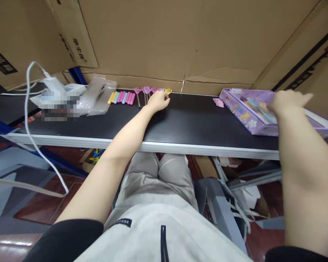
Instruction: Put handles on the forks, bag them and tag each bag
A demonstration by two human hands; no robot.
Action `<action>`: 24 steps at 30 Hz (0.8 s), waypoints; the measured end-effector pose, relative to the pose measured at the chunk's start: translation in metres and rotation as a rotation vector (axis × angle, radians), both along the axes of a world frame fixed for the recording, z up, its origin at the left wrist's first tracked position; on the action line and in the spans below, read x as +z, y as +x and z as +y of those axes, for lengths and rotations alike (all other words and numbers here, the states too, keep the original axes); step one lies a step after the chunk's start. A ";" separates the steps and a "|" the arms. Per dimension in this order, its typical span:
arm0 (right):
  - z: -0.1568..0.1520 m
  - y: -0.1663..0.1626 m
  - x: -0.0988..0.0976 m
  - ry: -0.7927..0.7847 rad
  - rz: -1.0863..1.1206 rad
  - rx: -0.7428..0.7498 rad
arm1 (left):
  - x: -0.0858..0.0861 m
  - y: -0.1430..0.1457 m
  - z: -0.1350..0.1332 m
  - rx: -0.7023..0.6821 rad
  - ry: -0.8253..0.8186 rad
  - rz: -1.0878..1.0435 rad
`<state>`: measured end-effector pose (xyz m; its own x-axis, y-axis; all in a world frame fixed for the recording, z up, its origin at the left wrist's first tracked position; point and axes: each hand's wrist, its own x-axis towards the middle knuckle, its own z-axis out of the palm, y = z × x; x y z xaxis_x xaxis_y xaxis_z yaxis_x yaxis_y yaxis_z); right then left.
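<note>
- The left hand (159, 100) lies knuckles-up at the far edge of the long black table (180, 123), fingers curled down onto the heads of a row of small pastel plastic rake-shaped toys (153, 90); whether it pinches one I cannot tell, since the fingertips are hidden under the hand.
- Those small rakes lie side by side against the far edge, pink ones to the left of the hand and a yellow one (168, 90) just beside its fingers.
- Further left along the same edge sits a tight cluster of short pink, yellow and blue plastic handle tubes (122, 97), near the rakes but apart from them.
- The right hand (288, 99) rests on top of a flat lilac cardboard toy box with a clear window (248, 111), fingers loosely spread and pointing right.
- That box lies at the table's right end, tilted across the far corner.
- A small pink card (218, 102) lies just left of the box.
- At the left end lie crumpled clear plastic bags (98, 94), with a white charger and cable (32, 105) beside them.
</note>
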<state>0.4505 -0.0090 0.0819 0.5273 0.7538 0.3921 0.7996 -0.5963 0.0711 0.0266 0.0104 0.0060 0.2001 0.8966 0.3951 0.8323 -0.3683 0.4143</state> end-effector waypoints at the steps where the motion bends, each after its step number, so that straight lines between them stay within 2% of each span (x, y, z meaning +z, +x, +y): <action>1: -0.003 -0.017 0.005 -0.009 -0.040 0.059 | -0.001 -0.001 0.001 -0.003 0.004 -0.003; 7: -0.022 -0.132 0.022 0.004 -0.073 0.431 | -0.001 -0.002 0.000 0.022 0.016 0.005; 10: -0.026 -0.180 0.027 0.041 -0.018 0.583 | 0.005 -0.001 -0.007 0.130 -0.011 0.024; 13: -0.016 -0.213 0.022 0.079 0.039 0.697 | 0.010 -0.001 -0.013 0.228 -0.043 0.043; 16: 0.005 -0.231 0.003 0.112 0.126 0.836 | 0.013 -0.001 -0.016 0.258 -0.064 0.062; 19: 0.023 -0.237 -0.028 0.093 0.192 0.988 | 0.012 -0.001 -0.015 0.280 -0.080 0.061; 22: 0.030 -0.236 -0.057 -0.072 0.211 1.055 | 0.010 -0.001 -0.013 0.291 -0.096 0.050; 24: 0.030 -0.234 -0.068 -0.166 0.249 1.087 | 0.009 -0.002 -0.012 0.289 -0.119 0.045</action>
<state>0.2162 0.0206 0.0134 -0.3917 0.8934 0.2201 0.8916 0.4277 -0.1491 0.0248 -0.0017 0.0151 -0.0551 0.9582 0.2806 0.9138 -0.0649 0.4011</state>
